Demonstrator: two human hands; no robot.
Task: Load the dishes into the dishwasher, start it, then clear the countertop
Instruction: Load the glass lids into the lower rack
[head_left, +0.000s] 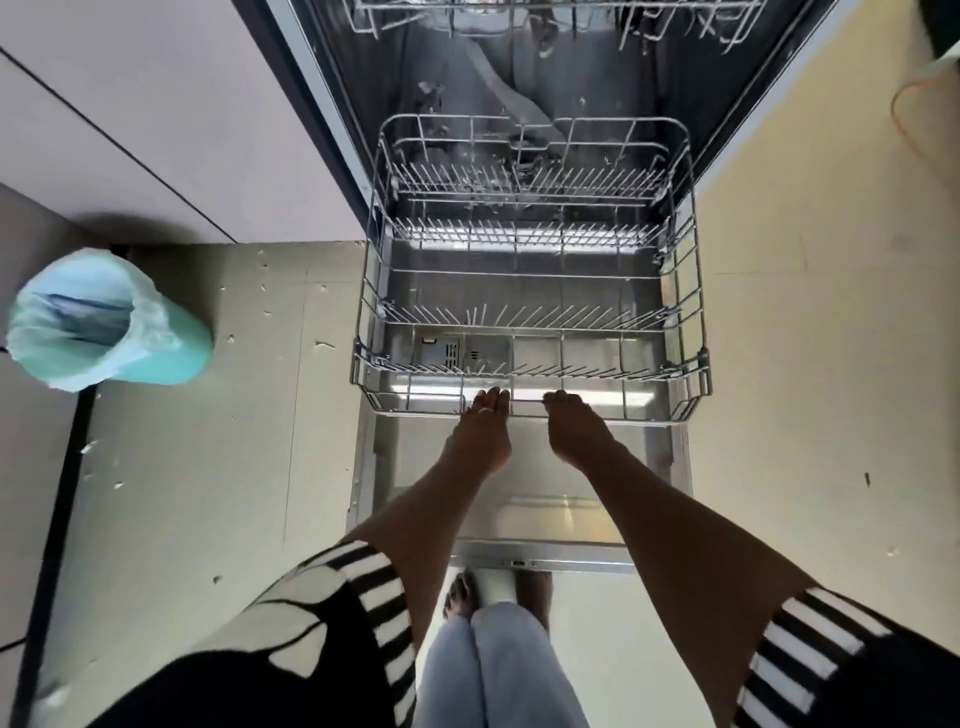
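Observation:
The dishwasher stands open, its steel door (524, 499) lying flat in front of me. The lower wire rack (696, 291) is slid out over the door and holds no dishes. My left hand (480, 431) and my right hand (576, 428) both have their fingers curled over the rack's front rail, side by side near its middle. A ring shows on my left hand. The upper rack (737, 31) is partly in view at the top edge, inside the tub. No dishes are in view.
A mint-green bin (104, 322) with a clear liner stands on the floor to the left. Pale cabinet fronts (156, 130) fill the upper left. Beige tiled floor lies on both sides of the door. My feet are just below the door's edge.

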